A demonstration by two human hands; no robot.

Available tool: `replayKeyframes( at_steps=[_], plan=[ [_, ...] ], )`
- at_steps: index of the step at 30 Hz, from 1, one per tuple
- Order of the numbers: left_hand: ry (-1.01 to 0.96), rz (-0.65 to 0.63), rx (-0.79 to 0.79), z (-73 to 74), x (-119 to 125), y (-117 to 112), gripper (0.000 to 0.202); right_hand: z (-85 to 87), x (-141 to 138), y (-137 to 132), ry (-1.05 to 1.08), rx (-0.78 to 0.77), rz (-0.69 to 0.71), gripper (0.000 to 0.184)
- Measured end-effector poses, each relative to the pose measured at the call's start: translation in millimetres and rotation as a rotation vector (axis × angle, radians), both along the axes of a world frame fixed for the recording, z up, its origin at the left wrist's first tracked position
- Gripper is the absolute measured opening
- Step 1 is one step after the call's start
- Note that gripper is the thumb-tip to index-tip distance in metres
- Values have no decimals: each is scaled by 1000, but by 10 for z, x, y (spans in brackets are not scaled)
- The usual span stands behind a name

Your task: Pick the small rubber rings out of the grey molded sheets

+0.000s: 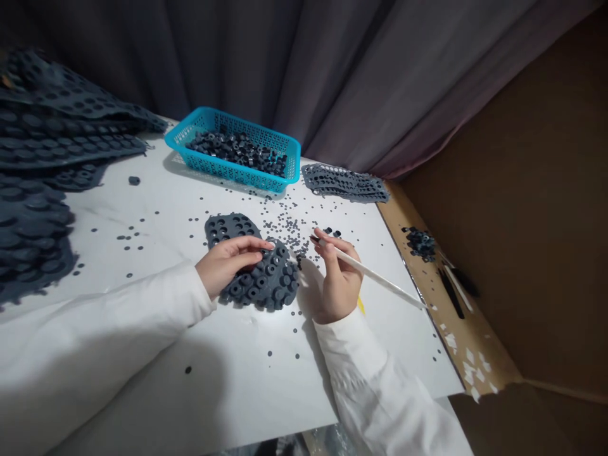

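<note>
A dark grey rubber sheet (266, 278) studded with small rings lies on the white table (237, 367) in front of me. My left hand (228, 263) rests on the sheet, its fingers curled and pressing it down. My right hand (338, 278) is closed on a thin white stick (380, 278), whose dark tip points at the sheet's right edge. Small punched-out grey discs (285, 221) lie scattered around the sheet.
A turquoise basket (285, 147) holding several grey rubber rings stands at the back. A pile of grey rubber sheets (42, 164) fills the left side. Another punched sheet (344, 182) lies at the back right. A brown cardboard wall (522, 221) stands on the right, with rings (420, 242) on its ledge.
</note>
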State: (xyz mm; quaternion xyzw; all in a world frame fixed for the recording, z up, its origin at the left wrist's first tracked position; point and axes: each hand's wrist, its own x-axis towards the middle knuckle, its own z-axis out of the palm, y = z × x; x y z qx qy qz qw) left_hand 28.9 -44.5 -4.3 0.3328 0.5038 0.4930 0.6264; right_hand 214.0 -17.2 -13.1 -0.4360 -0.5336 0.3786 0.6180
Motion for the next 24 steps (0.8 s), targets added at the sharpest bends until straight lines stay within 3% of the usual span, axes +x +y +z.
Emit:
replayKeyframes(
  at_steps=[2, 5, 11, 15, 18, 21, 24],
  plan=[
    [-42, 58, -53, 30, -2, -5, 22, 2, 7, 5, 89, -75, 17, 15],
    [-127, 140, -89, 93, -4, -21, 23, 36, -5, -35, 232, -198, 153, 16],
    [-119, 150, 89, 124, 29, -90, 48, 84, -80, -162, 270, -313, 438, 15],
    [-134, 154, 7, 88, 74, -124, 69, 56, -106, -194, 204, -189, 439, 13],
    [-184, 59, -96, 65, 93, -128, 64, 48, -82, -191, 75, -62, 395, 9],
    [-159, 41, -69, 34, 87, -123, 55, 83, -35, -181, -132, 121, 357, 11],
    [-19, 87, 24, -7, 61, -124, 62, 148, -1, -177, -319, 337, 392, 19]
  ],
)
